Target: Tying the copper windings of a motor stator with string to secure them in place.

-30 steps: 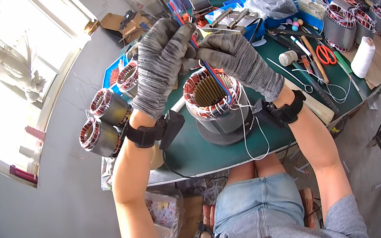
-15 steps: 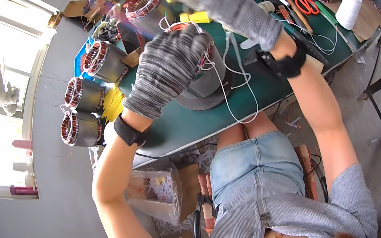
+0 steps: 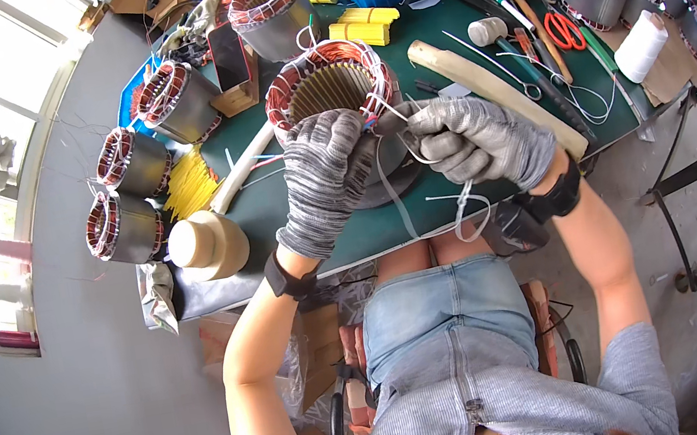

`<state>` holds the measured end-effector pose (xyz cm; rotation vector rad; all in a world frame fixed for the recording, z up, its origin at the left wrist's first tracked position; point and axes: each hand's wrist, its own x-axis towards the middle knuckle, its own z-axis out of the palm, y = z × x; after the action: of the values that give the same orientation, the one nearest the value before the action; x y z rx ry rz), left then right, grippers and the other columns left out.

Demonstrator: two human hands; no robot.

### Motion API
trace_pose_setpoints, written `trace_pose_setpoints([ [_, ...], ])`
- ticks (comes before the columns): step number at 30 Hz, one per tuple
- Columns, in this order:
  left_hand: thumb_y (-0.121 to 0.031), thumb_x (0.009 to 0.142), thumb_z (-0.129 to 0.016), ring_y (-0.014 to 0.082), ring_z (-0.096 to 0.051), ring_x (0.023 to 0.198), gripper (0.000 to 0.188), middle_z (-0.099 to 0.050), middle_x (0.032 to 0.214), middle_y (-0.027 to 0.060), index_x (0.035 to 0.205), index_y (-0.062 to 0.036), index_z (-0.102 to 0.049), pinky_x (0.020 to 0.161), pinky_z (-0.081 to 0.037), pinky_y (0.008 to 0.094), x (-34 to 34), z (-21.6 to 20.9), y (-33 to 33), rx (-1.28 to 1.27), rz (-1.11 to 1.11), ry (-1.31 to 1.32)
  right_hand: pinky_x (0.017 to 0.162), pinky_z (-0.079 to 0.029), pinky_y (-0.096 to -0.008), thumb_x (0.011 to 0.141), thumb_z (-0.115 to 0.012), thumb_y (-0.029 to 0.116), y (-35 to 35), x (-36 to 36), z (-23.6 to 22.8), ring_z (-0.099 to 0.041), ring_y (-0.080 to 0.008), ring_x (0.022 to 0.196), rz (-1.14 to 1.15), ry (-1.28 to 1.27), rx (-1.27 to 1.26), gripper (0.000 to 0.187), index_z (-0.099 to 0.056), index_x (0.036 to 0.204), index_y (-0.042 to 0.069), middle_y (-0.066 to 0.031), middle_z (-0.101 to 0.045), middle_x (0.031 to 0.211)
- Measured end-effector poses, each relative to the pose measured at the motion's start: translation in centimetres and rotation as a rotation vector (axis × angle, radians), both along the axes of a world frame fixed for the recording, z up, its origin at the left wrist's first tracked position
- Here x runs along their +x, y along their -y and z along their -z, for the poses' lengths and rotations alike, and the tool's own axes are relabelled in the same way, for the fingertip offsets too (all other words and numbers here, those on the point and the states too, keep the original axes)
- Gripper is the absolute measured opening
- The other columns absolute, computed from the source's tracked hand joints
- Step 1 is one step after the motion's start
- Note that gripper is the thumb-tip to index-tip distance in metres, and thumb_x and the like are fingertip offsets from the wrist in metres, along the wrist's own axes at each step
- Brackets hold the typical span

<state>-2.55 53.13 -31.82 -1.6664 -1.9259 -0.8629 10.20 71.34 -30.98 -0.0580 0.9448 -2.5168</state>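
A motor stator stands upright on the bench, its copper winding laced with white cord round the top rim. Both my hands wear grey striped gloves. The fingers of my left hand are bent closed over the near rim of the winding, by some coloured lead wires; their tips are partly hidden. My right hand, just right of the stator, is closed on the white lacing cord, which runs taut from the winding. A loop of the cord hangs below this hand. A flat pale strip dangles in front of the stator.
Several more stators stand at the left, back and right. A wooden mallet and yellow strips lie at the left. To the right are a wooden stick, red-handled scissors and a white thread spool.
My right hand has come down from the far side to the stator's right and now pulls cord. My left hand has moved lower, from over the stator's top to its near rim.
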Motion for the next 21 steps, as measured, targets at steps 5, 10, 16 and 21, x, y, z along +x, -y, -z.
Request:
trace_pose_setpoints([
  [5, -0.004, 0.074, -0.065, 0.0327, -0.055, 0.085, 0.025, -0.059, 0.093, 0.0133, 0.096, -0.0027, -0.055, 0.077, -0.043, 0.0410, -0.2, 0.5, 0.2, 0.049, -0.012, -0.129, 0.044, -0.040, -0.0163, 0.088, -0.057, 0.027, 1.6, -6.0, -6.5, -0.050, -0.0061, 0.055, 0.297, -0.394, 0.888, 0.030, -0.058, 0.112, 0.009, 0.0025, -0.052, 0.069],
  [10, -0.002, 0.073, -0.063, 0.0358, -0.056, 0.092, 0.034, -0.058, 0.100, 0.0146, 0.105, -0.0069, -0.054, 0.081, -0.043, 0.0433, -0.6, 2.1, -1.5, 0.156, -0.026, -0.287, 0.082, -0.047, -0.0349, 0.081, -0.059, 0.018, 1.9, -11.2, -4.3, -0.058, -0.0278, 0.095, 0.297, -1.660, 1.957, 0.025, -0.063, 0.103, 0.005, -0.0134, -0.063, 0.098],
  [16, -0.003, 0.073, -0.062, 0.0379, -0.055, 0.093, 0.049, -0.056, 0.102, 0.0156, 0.118, -0.0110, -0.045, 0.079, -0.043, 0.0480, -0.6, 2.7, -0.5, 0.154, -0.068, -0.316, 0.054, -0.046, -0.0250, 0.085, -0.058, 0.021, 2.6, -5.3, -5.0, -0.052, -0.0134, 0.054, 0.484, -1.374, 1.114, 0.027, -0.057, 0.107, 0.006, -0.0063, -0.059, 0.076],
  [21, -0.001, 0.069, -0.065, 0.0329, -0.055, 0.082, 0.038, -0.057, 0.095, 0.0142, 0.103, -0.0055, -0.048, 0.074, -0.043, 0.0416, -0.4, 1.7, -1.2, 0.125, -0.017, -0.238, 0.037, -0.025, -0.0154, 0.095, -0.044, 0.019, 4.5, 0.0, 4.1, -0.029, -0.0029, 0.048, 0.367, -0.294, -0.568, 0.016, -0.054, 0.097, 0.007, 0.0034, -0.036, 0.064],
])
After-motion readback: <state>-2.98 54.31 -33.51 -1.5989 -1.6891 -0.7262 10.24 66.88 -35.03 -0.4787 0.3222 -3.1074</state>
